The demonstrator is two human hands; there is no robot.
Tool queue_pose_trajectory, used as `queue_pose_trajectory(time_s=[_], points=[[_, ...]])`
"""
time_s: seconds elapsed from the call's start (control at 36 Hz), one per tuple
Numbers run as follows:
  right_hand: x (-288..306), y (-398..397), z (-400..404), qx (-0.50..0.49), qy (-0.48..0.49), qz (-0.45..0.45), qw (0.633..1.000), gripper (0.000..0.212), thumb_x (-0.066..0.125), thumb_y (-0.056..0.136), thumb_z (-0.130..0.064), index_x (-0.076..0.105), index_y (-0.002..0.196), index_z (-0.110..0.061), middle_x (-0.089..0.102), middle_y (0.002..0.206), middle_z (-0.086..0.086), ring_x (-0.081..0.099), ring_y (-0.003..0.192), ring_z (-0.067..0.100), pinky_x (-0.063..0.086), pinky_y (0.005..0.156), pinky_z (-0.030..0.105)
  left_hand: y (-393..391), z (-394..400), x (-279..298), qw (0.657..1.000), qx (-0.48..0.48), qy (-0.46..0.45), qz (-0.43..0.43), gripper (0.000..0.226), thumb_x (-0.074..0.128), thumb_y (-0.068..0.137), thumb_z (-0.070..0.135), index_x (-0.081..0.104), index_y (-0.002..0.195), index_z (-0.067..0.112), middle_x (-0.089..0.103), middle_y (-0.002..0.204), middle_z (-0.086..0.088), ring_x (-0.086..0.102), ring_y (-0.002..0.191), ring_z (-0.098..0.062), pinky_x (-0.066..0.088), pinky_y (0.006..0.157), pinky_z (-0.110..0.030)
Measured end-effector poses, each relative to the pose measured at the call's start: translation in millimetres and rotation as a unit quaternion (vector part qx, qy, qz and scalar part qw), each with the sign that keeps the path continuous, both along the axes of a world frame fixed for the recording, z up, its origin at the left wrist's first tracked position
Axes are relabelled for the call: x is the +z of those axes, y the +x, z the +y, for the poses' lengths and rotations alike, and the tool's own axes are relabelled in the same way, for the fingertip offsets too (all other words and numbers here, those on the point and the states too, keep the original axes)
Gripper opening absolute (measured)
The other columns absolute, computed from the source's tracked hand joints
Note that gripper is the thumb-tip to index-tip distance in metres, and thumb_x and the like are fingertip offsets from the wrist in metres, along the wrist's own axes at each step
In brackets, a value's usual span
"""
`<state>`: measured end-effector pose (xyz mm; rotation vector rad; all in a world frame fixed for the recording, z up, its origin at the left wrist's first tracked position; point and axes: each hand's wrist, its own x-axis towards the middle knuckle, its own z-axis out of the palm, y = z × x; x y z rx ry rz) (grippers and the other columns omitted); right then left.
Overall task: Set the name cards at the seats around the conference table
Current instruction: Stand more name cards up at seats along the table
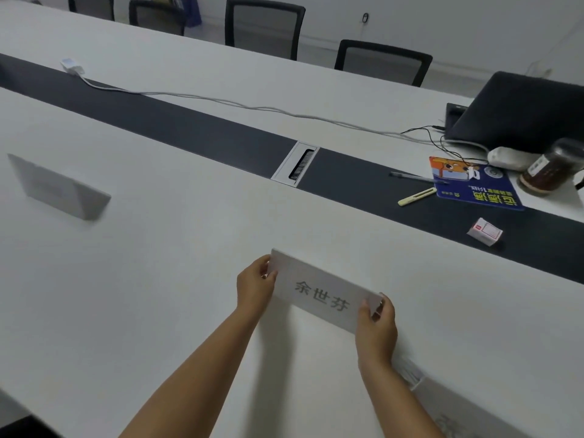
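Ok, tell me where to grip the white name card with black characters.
Take the white name card by its two short ends, one hand from each side, as the left hand and right hand pinch it now. It is long and thin, and this leaves the print uncovered.

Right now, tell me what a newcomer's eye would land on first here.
First, the white name card near the table's near edge, with the left hand and right hand pinching its two ends. Next, another name card standing far left on the white table. Then the clutter at right: a blue booklet on the dark centre strip and a black laptop behind it.
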<state>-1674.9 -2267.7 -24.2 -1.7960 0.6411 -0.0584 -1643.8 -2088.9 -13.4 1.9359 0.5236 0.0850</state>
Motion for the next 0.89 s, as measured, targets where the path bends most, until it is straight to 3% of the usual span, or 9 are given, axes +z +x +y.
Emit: queue_pose_trajectory(time_s=[0.14,0.25,0.36,0.47,0.53,0.64,0.75,0.89], points=[[-1,1,-1,-0.005,-0.005,0.0,1.0,0.042,0.046,0.092,-0.017,0.039,0.132,-0.007,0.05,0.131,0.018,0.05,0.117,0.032,0.042,0.094,0.038,0,-1,-1,1.0,-0.003,0.005,-0.007,0.031,0.051,0.082,0.0,0.063,0.108,0.011,0.06,0.091,0.005,0.056,0.087,-0.011,0.037,0.067,-0.005],[-1,3,-3,-0.001,-0.009,-0.002,1.0,0.043,0.045,0.092,-0.018,0.038,0.133,-0.007,0.049,0.133,0.017,0.049,0.119,0.031,0.041,0.092,0.033,2,-1,-2,1.0,-0.006,0.01,-0.01,0.03,0.051,0.082,0.0,0.064,0.106,0.012,0.061,0.087,0.008,0.055,0.075,-0.003,0.039,0.06,0.001],[-4,5,-4,0.001,-0.013,-0.003,1.0,0.043,0.045,0.092,-0.018,0.037,0.134,-0.007,0.048,0.133,0.018,0.05,0.117,0.032,0.04,0.086,0.03,5,-1,-3,1.0,-0.016,0.026,-0.006,0.027,0.052,0.081,0.001,0.065,0.103,0.011,0.055,0.074,0.022,0.055,0.073,-0.004,0.039,0.064,-0.005],[-6,8,-5,0.005,-0.014,-0.004,1.0,0.045,0.044,0.093,-0.019,0.034,0.136,-0.01,0.045,0.137,0.017,0.048,0.12,0.032,0.041,0.093,0.033,-2,-1,-5,0.999,-0.023,0.026,-0.001,0.027,0.053,0.081,0.002,0.064,0.104,0.01,0.061,0.085,0.01,0.058,0.084,-0.013,0.042,0.07,-0.017],[-5,10,-4,0.011,-0.01,-0.003,1.0,0.047,0.043,0.093,-0.019,0.03,0.138,-0.011,0.043,0.139,0.016,0.046,0.122,0.031,0.038,0.092,0.029,-7,0,-6,1.0,-0.022,0.018,-0.003,0.027,0.054,0.081,0.001,0.064,0.105,0.009,0.062,0.091,0.006,0.058,0.086,-0.013,0.042,0.07,-0.013],[-3,10,-4,0.001,-0.005,-0.013,1.0,0.052,0.043,0.093,-0.017,0.023,0.141,-0.009,0.032,0.146,0.014,0.034,0.133,0.028,0.031,0.105,0.033,-13,1,-7,1.0,-0.016,0.019,-0.013,0.027,0.055,0.081,0.001,0.064,0.105,0.009,0.061,0.091,0.006,0.058,0.086,-0.011,0.038,0.066,-0.004],[-7,9,-6,-0.02,-0.012,-0.016,1.0,0.044,0.044,0.092,-0.012,0.035,0.135,-0.004,0.04,0.14,0.017,0.04,0.128,0.03,0.034,0.103,0.035,-11,-2,-6,0.999,-0.004,0.025,-0.022,0.022,0.056,0.082,0.003,0.065,0.102,0.007,0.063,0.088,0.006,0.058,0.08,-0.009,0.039,0.064,-0.004],[-10,9,-6,-0.022,-0.012,-0.009,1.0,0.037,0.044,0.092,-0.012,0.044,0.127,-0.002,0.051,0.13,0.018,0.049,0.119,0.03,0.041,0.094,0.034,-3,-4,-4,1.0,0.007,0.011,-0.021,0.019,0.057,0.082,0.004,0.066,0.098,0.007,0.057,0.073,0.021,0.054,0.073,0.005,0.039,0.061,-0.003]])
